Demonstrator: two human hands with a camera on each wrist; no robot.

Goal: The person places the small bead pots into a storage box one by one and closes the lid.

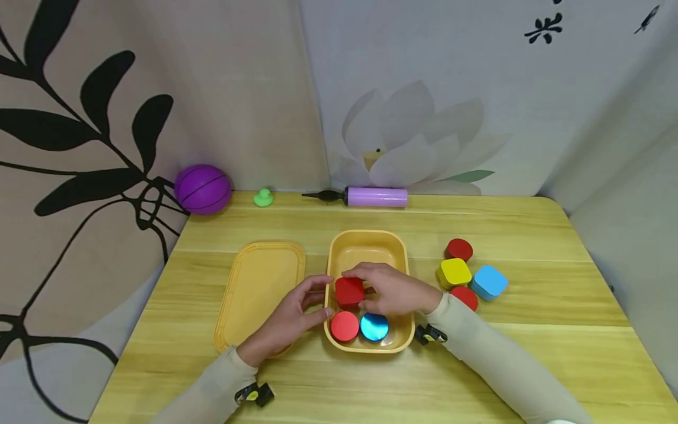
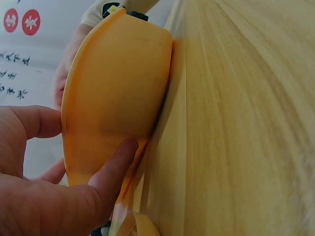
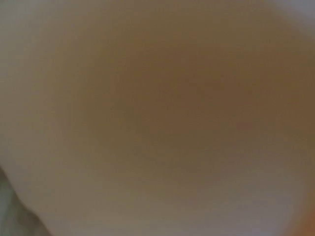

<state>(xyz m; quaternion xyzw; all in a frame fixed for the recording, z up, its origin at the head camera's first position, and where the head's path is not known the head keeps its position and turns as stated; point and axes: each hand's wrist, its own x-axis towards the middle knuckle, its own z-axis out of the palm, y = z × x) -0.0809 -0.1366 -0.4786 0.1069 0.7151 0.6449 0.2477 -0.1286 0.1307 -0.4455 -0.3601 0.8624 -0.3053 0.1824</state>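
Block (image 1: 349, 292), red and squarish, inside the yellow tray (image 1: 367, 233): we see the right hand (image 1: 394, 288) pinching it, while the left hand (image 1: 295, 312), fingers parted, touches the tray's outer wall (image 2: 115, 88).

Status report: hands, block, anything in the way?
Left hand touching yellow tray. Right hand gripping red squarish block. Maybe crowding it: red round block, blue round block, inside tray.

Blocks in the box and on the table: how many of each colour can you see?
Red blocks: 4
Blue blocks: 2
Yellow block: 1
Total: 7 in view
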